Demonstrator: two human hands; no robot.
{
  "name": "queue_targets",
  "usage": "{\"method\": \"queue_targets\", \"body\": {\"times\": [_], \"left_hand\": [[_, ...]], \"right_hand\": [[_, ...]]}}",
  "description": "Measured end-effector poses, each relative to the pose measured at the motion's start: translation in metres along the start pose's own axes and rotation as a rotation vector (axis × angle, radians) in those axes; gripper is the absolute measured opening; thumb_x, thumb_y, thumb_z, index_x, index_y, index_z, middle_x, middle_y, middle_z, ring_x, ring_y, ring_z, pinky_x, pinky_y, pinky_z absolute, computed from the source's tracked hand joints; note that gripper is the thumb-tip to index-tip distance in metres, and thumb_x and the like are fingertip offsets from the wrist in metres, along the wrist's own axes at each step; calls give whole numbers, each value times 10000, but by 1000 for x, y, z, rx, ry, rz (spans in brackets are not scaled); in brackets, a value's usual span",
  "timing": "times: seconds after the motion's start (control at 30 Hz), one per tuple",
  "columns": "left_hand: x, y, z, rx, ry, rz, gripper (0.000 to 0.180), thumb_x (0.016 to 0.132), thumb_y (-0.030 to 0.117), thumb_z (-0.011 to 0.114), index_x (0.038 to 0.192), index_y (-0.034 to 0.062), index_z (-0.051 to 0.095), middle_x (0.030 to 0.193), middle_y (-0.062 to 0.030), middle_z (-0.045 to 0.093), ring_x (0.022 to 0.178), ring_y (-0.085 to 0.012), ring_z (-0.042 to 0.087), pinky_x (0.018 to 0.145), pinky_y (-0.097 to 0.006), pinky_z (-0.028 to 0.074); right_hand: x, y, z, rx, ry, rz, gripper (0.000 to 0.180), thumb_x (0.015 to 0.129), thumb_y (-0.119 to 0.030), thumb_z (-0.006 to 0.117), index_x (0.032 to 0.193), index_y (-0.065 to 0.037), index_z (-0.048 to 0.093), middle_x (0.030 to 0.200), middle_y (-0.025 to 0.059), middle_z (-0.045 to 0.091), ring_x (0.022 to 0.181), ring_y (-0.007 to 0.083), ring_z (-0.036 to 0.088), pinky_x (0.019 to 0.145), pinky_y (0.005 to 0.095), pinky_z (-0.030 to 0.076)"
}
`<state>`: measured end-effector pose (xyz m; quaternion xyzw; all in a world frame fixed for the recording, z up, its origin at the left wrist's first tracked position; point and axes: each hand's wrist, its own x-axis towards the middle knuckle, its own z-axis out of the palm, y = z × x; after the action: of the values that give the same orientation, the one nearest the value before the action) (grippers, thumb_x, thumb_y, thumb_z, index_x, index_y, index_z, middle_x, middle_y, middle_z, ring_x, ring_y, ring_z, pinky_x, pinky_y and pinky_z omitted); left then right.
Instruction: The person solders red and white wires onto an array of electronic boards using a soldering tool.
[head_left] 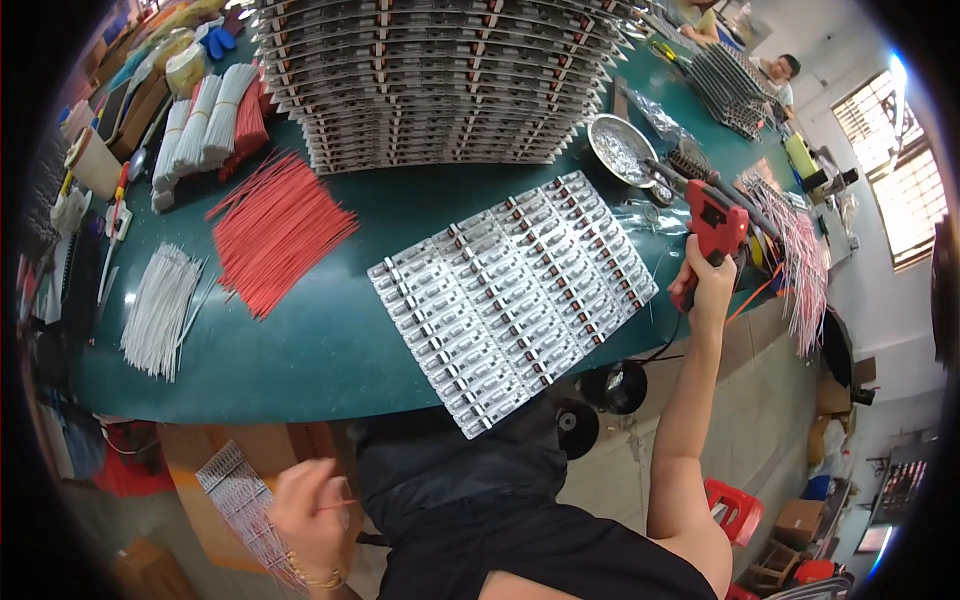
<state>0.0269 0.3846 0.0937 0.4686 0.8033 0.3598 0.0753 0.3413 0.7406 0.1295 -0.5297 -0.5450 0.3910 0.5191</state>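
Your green table bears the silver panel, which overhangs the near edge, apart from both hands. Right of it, the red gun sits in your right hand, fingers wrapped closed. Near left, your blurred left hand pinches a thin red wire.

The right hand is wrapped round a red-and-black pistol-shaped tool, up on the right. The left hand is down low in front of the shiny green tabletop, kinda blurry, with a thin red strand poking out of its grip. In the middle sits a silvery rectangular panel, askew, one corner sticking past the table edge. Piles of thin red strands and short white strands lie off to the left.
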Motion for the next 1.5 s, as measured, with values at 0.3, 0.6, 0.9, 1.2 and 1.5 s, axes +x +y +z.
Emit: {"method": "queue_targets", "body": {"times": [0.3, 0.6, 0.9, 1.2, 1.5], "left_hand": [[77, 36, 71, 189, -227, 781, 333, 760, 99, 635, 1086, 109, 702, 1215, -189, 619, 448, -85, 475, 442, -225, 385], [56, 64, 126, 97, -34, 808, 284, 768, 84, 597, 1025, 14, 697, 1178, -268, 613, 457, -76, 455, 465, -209, 387], [115, 61, 66, -282, -156, 377, 184, 767, 84, 692, 880, 39, 554, 848, -118, 528, 655, -290, 569, 579, -363, 475], [149, 45, 90, -323, -84, 0, 58, 865, -7, 591, 831, -8, 544, 706, -137, 548, 649, -313, 537, 579, -390, 434], [150, 39, 99, -262, -72, 81, 133, 761, -37, 656, 777, 16, 536, 726, -98, 526, 661, -273, 509, 581, -371, 416]], "right_hand": [[-72, -5, -10, 208, -58, -39, 385, 908, -56, 562, 1250, 95, 470, 522, 15, 436, 391, 122, 456, 467, 277, 457], [-113, 10, 22, 193, -286, -86, 480, 918, -124, 555, 1294, 121, 384, 530, 15, 431, 433, 133, 478, 1017, 558, 389], [-152, -7, 9, 232, -276, -139, 560, 956, -289, 551, 1332, 76, 351, 546, -9, 419, 428, 127, 479, 783, 456, 555], [-214, -23, 68, 211, -311, 254, 847, 782, -519, 717, 1280, 95, 414, 465, -27, 417, 373, 113, 449, 501, 315, 520], [-202, -21, 59, 172, -390, 520, 678, 672, -648, 752, 874, -33, 550, 578, 3, 537, 524, 132, 552, 515, 268, 447]]}}
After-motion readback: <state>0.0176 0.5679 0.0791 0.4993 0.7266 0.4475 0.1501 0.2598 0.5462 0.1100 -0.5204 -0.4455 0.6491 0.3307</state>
